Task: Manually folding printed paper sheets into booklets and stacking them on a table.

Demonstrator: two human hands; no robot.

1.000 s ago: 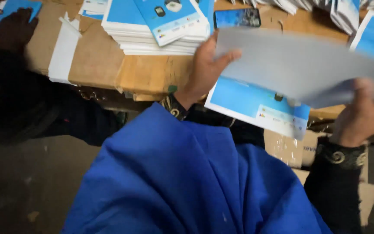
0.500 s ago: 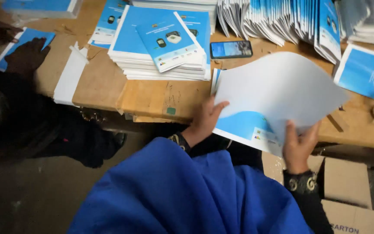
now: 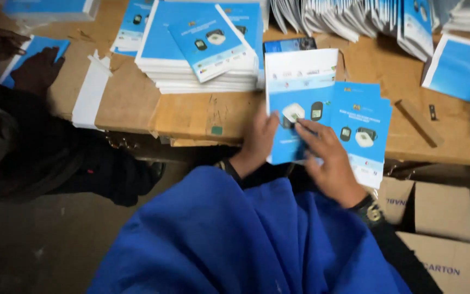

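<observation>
**Blue booklets at the edge of the bench**

Wooden bench top (image 3: 191, 111) runs across the upper part of your view, crowded with blue and white printed booklets. Your left hand (image 3: 257, 142) grips the left edge of a booklet (image 3: 300, 103) at the near edge of the bench, thumb on its cover and fingers behind. Your right hand (image 3: 330, 163) lies flat on the same booklet's lower part, fingers spread and pointing up and left, its fingertips (image 3: 300, 126) just below the pictured devices. The booklet overlaps a second booklet (image 3: 365, 130) on its right, which hangs slightly over the bench edge. Your blue garment (image 3: 235, 239) fills the lower middle of the view.

Behind the booklet lies a dark phone (image 3: 289, 44), and left of that a tall stack of booklets (image 3: 202, 49) with one turned crosswise on top. A fanned row of booklets (image 3: 354, 22) runs along the far side. A white paper strip (image 3: 91, 92) lies at the left. Farther left, another person's hand (image 3: 36, 68) rests on a blue sheet (image 3: 53, 46). Cardboard boxes (image 3: 436, 218) sit below the bench at your right.
</observation>
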